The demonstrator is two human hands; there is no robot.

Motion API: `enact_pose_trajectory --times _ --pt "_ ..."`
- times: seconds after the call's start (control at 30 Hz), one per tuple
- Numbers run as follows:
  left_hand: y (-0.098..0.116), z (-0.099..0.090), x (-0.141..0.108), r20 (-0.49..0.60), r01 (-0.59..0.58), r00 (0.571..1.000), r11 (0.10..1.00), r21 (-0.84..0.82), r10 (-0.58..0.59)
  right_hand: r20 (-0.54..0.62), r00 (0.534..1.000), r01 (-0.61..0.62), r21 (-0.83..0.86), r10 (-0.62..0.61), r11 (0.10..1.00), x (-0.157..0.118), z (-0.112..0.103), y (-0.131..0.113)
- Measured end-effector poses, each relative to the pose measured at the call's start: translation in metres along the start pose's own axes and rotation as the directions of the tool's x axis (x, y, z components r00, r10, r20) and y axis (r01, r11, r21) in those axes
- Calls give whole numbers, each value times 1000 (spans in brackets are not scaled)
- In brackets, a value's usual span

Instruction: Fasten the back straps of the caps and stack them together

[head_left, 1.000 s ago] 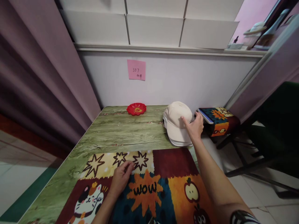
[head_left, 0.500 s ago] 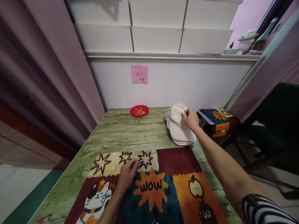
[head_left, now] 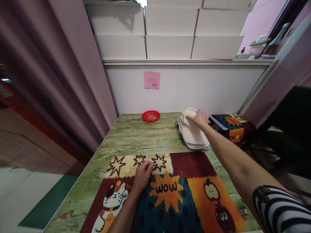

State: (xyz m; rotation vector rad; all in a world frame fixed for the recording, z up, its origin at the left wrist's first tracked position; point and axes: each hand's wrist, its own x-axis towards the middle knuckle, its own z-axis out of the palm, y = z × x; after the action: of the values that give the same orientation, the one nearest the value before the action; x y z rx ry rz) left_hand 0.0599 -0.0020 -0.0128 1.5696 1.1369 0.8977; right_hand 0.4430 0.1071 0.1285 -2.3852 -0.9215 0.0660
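Observation:
A stack of cream baseball caps (head_left: 194, 134) lies toward the back right of the table, brims pointing to the front. My right hand (head_left: 199, 119) rests over the top cap's crown, thumb and fingers spread apart; the far fingertips are partly hidden behind the hand. On the colourful cloth mat (head_left: 191, 163) lies my left hand (head_left: 143, 173), its fingers curled in near the printed stars, with nothing visible in them.
A red scalloped dish (head_left: 151, 116) stands at the table's back edge. Above it a pink note (head_left: 152, 80) is stuck on the wall. Beyond the right edge is a lower surface with a matching patterned cloth (head_left: 235, 124), and a dark chair (head_left: 286, 129).
My right hand has gone from pinched fingers on the crown to a spread hand over its top and far side. The view has shifted a little; my left hand stays curled on the mat.

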Motion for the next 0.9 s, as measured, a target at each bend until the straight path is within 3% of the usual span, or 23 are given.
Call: enact_pose_trajectory --times 0.17,0.47,0.7,0.8,0.9 --pt "1 0 -2 -7 3 1000 1000 -30 -3 6 1000 14 -26 -14 1000 1 3 -2" --pt "0 -1 -4 0 -5 1000 998 -60 5 -6 951 307 -22 -308 951 0 5 32" --pt "-6 -1 -4 8 -13 1000 997 -78 13 8 932 362 -42 -362 931 19 -13 30" --pt "-6 -2 -3 19 -8 1000 998 -69 9 27 902 432 -25 -432 901 26 -18 34" --pt "-5 -3 -3 29 -3 1000 998 -59 4 71 861 503 36 -504 864 21 -10 44"
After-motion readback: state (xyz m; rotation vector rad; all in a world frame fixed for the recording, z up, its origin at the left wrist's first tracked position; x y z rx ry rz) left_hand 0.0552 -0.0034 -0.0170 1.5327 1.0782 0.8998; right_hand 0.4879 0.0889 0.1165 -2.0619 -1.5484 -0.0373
